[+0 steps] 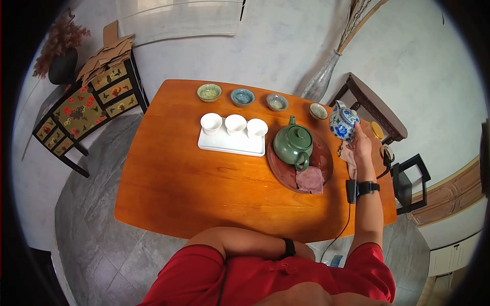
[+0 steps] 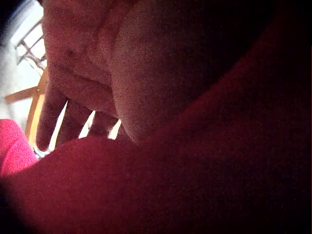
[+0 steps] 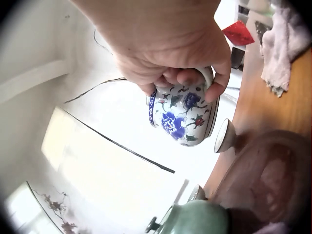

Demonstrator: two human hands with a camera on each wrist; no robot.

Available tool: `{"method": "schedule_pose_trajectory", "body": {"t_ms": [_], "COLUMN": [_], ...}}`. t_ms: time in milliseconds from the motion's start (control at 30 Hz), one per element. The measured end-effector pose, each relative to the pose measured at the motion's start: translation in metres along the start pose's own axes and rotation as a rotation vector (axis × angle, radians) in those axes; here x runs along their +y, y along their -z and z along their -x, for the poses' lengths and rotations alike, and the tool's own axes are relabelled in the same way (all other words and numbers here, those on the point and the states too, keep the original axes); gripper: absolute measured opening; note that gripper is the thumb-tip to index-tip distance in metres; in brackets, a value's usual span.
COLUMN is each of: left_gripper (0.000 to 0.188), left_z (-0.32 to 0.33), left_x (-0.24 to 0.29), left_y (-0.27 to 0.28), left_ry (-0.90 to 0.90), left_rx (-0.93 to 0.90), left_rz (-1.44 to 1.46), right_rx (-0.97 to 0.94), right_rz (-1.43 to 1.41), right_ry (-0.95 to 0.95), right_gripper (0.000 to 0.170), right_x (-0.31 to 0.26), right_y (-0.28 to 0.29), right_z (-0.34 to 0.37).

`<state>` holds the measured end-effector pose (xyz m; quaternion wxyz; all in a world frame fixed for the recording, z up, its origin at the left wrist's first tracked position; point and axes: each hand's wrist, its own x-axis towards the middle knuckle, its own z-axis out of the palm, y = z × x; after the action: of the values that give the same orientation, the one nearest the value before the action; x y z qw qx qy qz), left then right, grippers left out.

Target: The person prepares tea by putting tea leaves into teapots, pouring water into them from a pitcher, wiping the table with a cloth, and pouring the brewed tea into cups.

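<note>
My right hand (image 1: 363,148) grips a blue-and-white floral teapot (image 1: 341,125) by its handle, above the right side of the table. In the right wrist view the fingers curl through the pale handle (image 3: 206,75), and painted blue flowers show on the teapot's side. A small bowl (image 1: 318,111) stands just beyond the teapot, and a pinkish cloth (image 1: 349,159) lies by the hand. My left hand (image 1: 305,252) rests low against the red shirt. The left wrist view is dark, but its fingers (image 2: 73,119) extend straight, holding nothing.
A green teapot (image 1: 292,145) and a folded cloth (image 1: 310,180) sit on a round reddish-brown tray (image 1: 278,176). Left of it, a white tray (image 1: 229,147) bears three white cups. More small bowls (image 1: 242,97) line the far edge. A yellow-lidded container (image 1: 377,129) stands at right.
</note>
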<state>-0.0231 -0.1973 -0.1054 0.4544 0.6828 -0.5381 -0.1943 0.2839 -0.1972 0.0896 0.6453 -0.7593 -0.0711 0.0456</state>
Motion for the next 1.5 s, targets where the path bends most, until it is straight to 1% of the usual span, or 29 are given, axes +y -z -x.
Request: {"method": "schedule_pose_trajectory", "body": {"t_ms": [33, 67, 100, 200, 333, 400, 467, 600, 633, 700, 800, 933, 1000, 1033, 1067, 1100, 1133, 1167, 1200, 1233, 1300, 1367, 1400, 1467, 1500], "left_gripper": [0.025, 0.025, 0.025, 0.025, 0.024, 0.025, 0.025, 0.027, 0.028, 0.029, 0.031, 0.032, 0.032, 0.032, 0.033, 0.033, 0.033, 0.033, 0.033, 0.033, 0.033, 0.031, 0.031, 0.030, 0.030], "left_z": [0.001, 0.001, 0.001, 0.000, 0.001, 0.000, -0.002, -0.002, -0.002, -0.002, -0.004, -0.002, 0.000, 0.001, 0.001, 0.000, -0.002, -0.003, -0.003, -0.003, -0.003, -0.003, -0.004, -0.006, -0.004], "left_x": [0.005, 0.009, 0.008, 0.003, 0.006, 0.005, -0.003, 0.000, 0.000, 0.000, 0.000, 0.005, 0.011, 0.013, 0.016, 0.010, 0.003, -0.002, -0.002, -0.002, -0.001, 0.000, -0.005, -0.014, -0.009], "left_y": [0.003, 0.006, 0.005, 0.002, 0.002, 0.001, -0.003, 0.000, 0.000, 0.000, 0.000, 0.003, 0.007, 0.009, 0.010, 0.007, 0.003, 0.000, -0.001, -0.001, -0.001, 0.001, -0.004, -0.014, -0.009], "left_ry": [0.006, 0.012, 0.013, 0.012, 0.047, 0.061, 0.004, 0.025, 0.027, 0.029, 0.047, 0.097, 0.125, 0.121, 0.117, 0.117, 0.082, 0.046, 0.047, 0.045, 0.041, 0.062, 0.064, -0.006, -0.005], "left_rx": [-0.020, -0.040, -0.039, -0.028, -0.028, -0.027, -0.020, -0.034, -0.029, -0.023, -0.042, -0.050, -0.060, -0.063, -0.066, -0.066, -0.059, -0.051, -0.052, -0.042, -0.030, -0.048, -0.047, -0.032, -0.031], "left_rz": [-0.041, -0.081, -0.082, -0.031, 0.019, 0.014, 0.062, 0.047, 0.060, 0.073, 0.076, 0.095, 0.096, 0.087, 0.077, 0.078, 0.052, 0.027, 0.026, 0.027, 0.028, 0.095, 0.094, -0.073, -0.074], "right_rx": [-0.001, 0.040, 0.080, 0.102, 0.067, 0.047, 0.029, 0.004, 0.004, 0.067, 0.058, 0.048, 0.070, 0.070, 0.063, 0.055, 0.055, 0.029, 0.003, 0.003, -0.066, -0.078, -0.113, -0.149, -0.170], "right_rz": [0.000, 0.084, 0.167, 0.238, 0.331, 0.412, 0.443, 0.538, 0.539, 0.584, 0.609, 0.560, 0.376, 0.376, 0.305, 0.233, 0.232, 0.191, 0.151, 0.151, 0.118, 0.100, 0.095, 0.090, 0.119], "right_ry": [0.000, -0.007, -0.013, -0.033, -0.046, -0.038, -0.043, -0.034, -0.033, 0.044, 0.043, 0.031, 0.011, 0.011, -0.009, -0.028, -0.029, -0.017, -0.004, -0.003, 0.050, 0.065, 0.077, 0.091, 0.090], "right_gripper": [0.048, 0.048, 0.048, 0.049, 0.051, 0.059, 0.062, 0.070, 0.070, 0.069, 0.069, 0.069, 0.063, 0.063, 0.059, 0.056, 0.056, 0.052, 0.048, 0.048, 0.049, 0.049, 0.049, 0.049, 0.049], "right_x": [0.002, 0.004, 0.004, 0.005, 0.006, 0.006, 0.010, 0.003, 0.001, -0.001, -0.004, 0.003, 0.012, 0.013, 0.014, 0.014, 0.013, 0.011, 0.008, 0.005, -0.002, -0.008, -0.009, -0.011, -0.011], "right_y": [-0.001, -0.001, -0.004, -0.007, -0.007, -0.008, -0.007, -0.012, -0.013, -0.016, -0.018, -0.018, -0.018, -0.019, -0.020, -0.023, -0.026, -0.030, -0.035, -0.040, -0.050, -0.065, -0.071, -0.083, -0.088], "right_z": [-0.009, -0.017, -0.020, -0.026, -0.031, -0.033, -0.042, -0.045, -0.044, -0.044, -0.043, -0.042, -0.045, -0.045, -0.045, -0.043, -0.042, -0.041, -0.040, -0.039, -0.036, -0.030, -0.029, -0.027, -0.026]}}
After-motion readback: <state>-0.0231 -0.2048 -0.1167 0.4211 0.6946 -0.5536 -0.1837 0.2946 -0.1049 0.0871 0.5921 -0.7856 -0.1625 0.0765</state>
